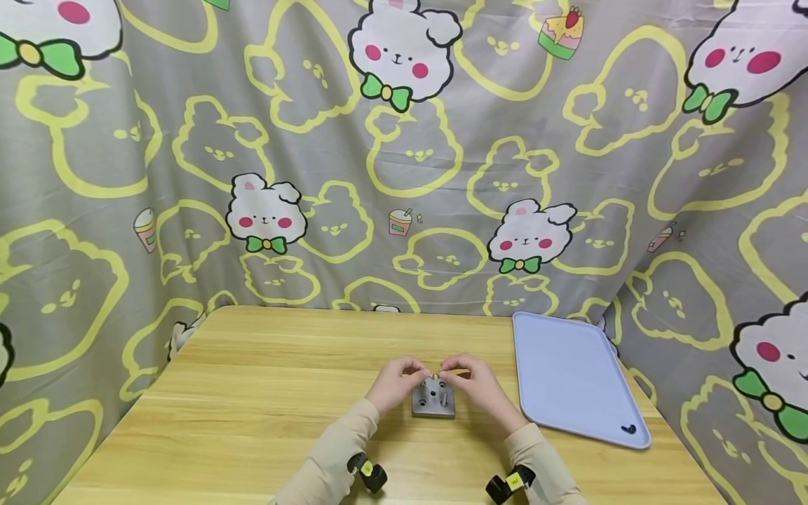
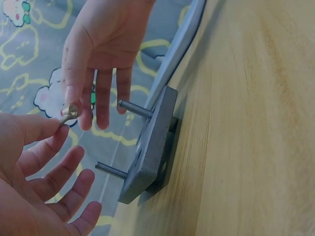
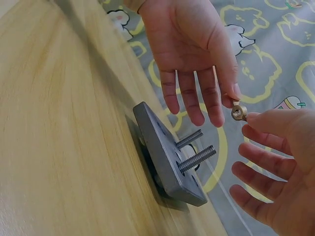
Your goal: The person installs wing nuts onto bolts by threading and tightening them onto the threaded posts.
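Observation:
A small brass wing nut (image 3: 238, 112) is held in the air between both hands. My left hand (image 1: 396, 384) pinches one wing between thumb and index finger. The opposite wing is between the thumb and index finger of my right hand (image 1: 477, 384). The nut's threaded hole shows in the right wrist view. Just beneath the hands, a grey metal plate (image 1: 433, 408) with several holes stands slightly raised above the table. Two threaded studs rise from it, one stud (image 2: 135, 108) nearer the right hand in the left wrist view, the other stud (image 2: 111, 170) nearer the left.
A light blue tray (image 1: 577, 379) lies on the right side of the wooden table (image 1: 265, 393). A small black hooked piece (image 1: 628, 428) rests in its near right corner. Patterned grey curtain (image 1: 429, 259) hangs behind the table and along both sides.

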A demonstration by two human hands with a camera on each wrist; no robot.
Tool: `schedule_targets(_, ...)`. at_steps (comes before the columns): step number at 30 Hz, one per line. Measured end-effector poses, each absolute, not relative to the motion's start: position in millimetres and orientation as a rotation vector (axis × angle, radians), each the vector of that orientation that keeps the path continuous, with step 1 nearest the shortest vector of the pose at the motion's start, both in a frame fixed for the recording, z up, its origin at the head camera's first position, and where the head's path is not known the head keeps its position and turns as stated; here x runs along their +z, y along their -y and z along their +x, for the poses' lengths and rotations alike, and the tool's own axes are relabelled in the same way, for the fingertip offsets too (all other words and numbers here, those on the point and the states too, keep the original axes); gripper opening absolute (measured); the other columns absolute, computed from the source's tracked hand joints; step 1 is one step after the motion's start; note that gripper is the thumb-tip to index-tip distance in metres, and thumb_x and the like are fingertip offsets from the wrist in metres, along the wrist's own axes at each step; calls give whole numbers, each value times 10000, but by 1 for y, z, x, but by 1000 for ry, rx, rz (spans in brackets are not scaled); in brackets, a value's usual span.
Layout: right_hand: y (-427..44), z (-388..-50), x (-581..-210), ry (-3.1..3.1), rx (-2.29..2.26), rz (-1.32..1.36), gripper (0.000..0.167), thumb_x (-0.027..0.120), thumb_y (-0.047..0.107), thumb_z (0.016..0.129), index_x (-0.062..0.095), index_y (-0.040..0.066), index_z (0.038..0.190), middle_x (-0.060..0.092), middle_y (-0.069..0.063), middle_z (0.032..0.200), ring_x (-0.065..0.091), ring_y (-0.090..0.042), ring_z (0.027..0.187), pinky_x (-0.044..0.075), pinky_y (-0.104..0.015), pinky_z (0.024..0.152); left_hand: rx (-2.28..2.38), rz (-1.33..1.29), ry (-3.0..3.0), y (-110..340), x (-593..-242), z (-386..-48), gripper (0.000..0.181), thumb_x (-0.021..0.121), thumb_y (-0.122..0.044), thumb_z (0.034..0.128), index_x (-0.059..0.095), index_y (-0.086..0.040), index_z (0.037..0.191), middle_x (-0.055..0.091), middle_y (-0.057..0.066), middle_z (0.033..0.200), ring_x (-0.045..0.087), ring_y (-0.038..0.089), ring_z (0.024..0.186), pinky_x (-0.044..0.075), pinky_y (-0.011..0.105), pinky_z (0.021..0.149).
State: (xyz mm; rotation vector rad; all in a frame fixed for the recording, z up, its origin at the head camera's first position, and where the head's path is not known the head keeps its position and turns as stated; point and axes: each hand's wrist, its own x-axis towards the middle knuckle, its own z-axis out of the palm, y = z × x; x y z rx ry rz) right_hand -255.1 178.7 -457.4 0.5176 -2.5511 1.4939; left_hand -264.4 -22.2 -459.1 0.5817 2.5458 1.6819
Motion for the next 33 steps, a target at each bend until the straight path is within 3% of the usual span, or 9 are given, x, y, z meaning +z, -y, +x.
schedule_targets(5,-179,-255,-457,2561,1524,507,113,713,152,876,714,46,916,693,-181,1121,632,-343,1087,543,-195,809,1682,590,-2546,22,-460,-265,125,625,-184,942,699,-83,941,706,58,975,605,179,968,499,332,815)
schedule_targets(12,-178,-253,-454,2566,1591,467,113,702,136,882,704,28,916,687,-187,1125,623,-325,1103,524,-175,823,1666,600,-2567,21,-461,-266,141,625,-206,942,696,-84,947,705,57,967,609,190,968,506,348,815)
schedule_targets(19,-169,-231,-419,2578,1618,439,117,650,24,898,672,-79,948,655,-281,1140,617,-356,1094,548,-321,878,1651,599,-2580,24,-460,-269,171,614,-255,952,680,-102,989,702,55,997,615,195,986,509,333,800)
schedule_targets(23,-170,-230,-416,2583,1601,408,120,648,19,896,674,-80,959,667,-259,1131,621,-342,1089,542,-298,877,1647,583,-2597,28,-457,-270,176,605,-272,958,673,-120,1015,701,46,1017,619,203,1004,508,323,800)
schedule_targets(26,-171,-232,-417,2579,1608,371,116,647,11,895,672,-83,959,666,-263,1141,623,-340,1097,536,-275,878,1641,589,-2611,31,-456,-271,175,610,-275,955,674,-125,1019,702,48,1027,621,221,1019,515,359,827)
schedule_targets(30,-175,-241,-429,2547,1637,341,124,658,22,893,675,-74,968,665,-262,1149,623,-341,1103,533,-240,867,1636,637,-2629,34,-455,-273,172,630,-276,940,676,-128,1016,699,62,1064,617,256,1068,502,490,911)
schedule_targets(33,-179,-249,-442,2522,1627,339,125,673,56,892,687,-41,970,677,-233,1130,637,-280,1074,528,-202,847,1596,719,-2655,37,-456,-275,191,645,-269,930,672,-115,1039,686,85,1113,606,288,1122,463,557,982)
